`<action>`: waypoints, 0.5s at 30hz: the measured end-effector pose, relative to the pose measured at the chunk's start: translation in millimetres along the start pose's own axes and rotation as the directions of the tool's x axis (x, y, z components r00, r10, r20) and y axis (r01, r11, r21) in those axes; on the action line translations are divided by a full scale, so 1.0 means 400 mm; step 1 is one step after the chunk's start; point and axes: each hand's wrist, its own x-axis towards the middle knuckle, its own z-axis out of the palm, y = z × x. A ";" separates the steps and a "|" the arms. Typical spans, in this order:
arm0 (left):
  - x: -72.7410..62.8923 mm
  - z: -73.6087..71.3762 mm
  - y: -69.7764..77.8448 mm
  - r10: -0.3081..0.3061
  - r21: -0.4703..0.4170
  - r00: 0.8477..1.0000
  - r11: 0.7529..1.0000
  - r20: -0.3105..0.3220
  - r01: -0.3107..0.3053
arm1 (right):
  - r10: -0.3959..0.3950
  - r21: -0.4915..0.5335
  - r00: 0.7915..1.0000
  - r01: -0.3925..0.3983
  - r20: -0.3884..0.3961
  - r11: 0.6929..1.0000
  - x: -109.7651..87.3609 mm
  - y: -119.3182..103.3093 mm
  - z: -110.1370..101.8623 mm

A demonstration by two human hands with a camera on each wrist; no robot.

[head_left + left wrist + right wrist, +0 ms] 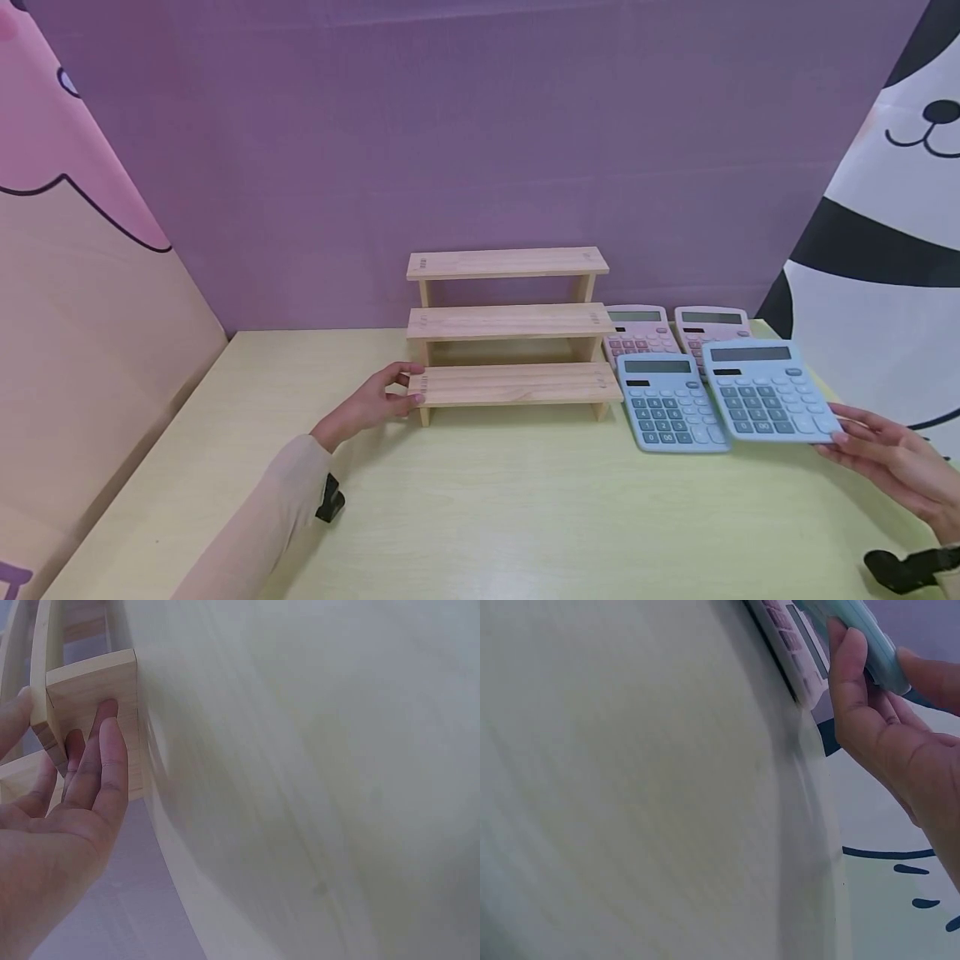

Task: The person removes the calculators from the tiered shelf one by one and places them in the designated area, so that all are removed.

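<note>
A pale wooden three-step shelf stands on the table near the purple backdrop. My left hand grips the left end of its lowest step; in the left wrist view the thumb lies over the board and the fingers reach beneath it. At the right, my right hand pinches the lower right corner of a blue calculator, which is raised and slightly tilted. Another blue calculator lies beside it, left. Behind them are two pink calculators, partly covered by the blue ones.
The light wood table meets the purple backdrop behind the shelf. A panda-printed panel borders the right edge, close to my right hand. On the left rises a pink and beige printed panel.
</note>
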 end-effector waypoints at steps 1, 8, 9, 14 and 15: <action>0.000 0.000 -0.001 0.000 0.001 1.000 1.000 0.002 0.000 | 0.005 -0.008 1.000 -0.005 -0.006 1.000 0.000 0.001 -0.003; 0.001 -0.003 -0.005 0.003 0.003 1.000 1.000 0.007 -0.003 | 0.036 -0.002 0.999 -0.036 -0.008 0.999 -0.002 0.007 -0.024; 0.001 -0.003 -0.005 0.002 0.003 1.000 1.000 0.006 -0.002 | 0.040 -0.005 0.999 -0.040 -0.012 0.999 -0.002 0.008 -0.026; -0.002 -0.002 -0.001 0.005 -0.001 1.000 1.000 0.006 -0.005 | 0.070 0.006 0.997 -0.070 -0.013 0.998 -0.001 0.010 -0.035; -0.003 -0.002 0.000 0.006 -0.001 1.000 1.000 0.005 -0.006 | 0.072 0.006 0.997 -0.072 -0.009 0.997 0.000 0.010 -0.036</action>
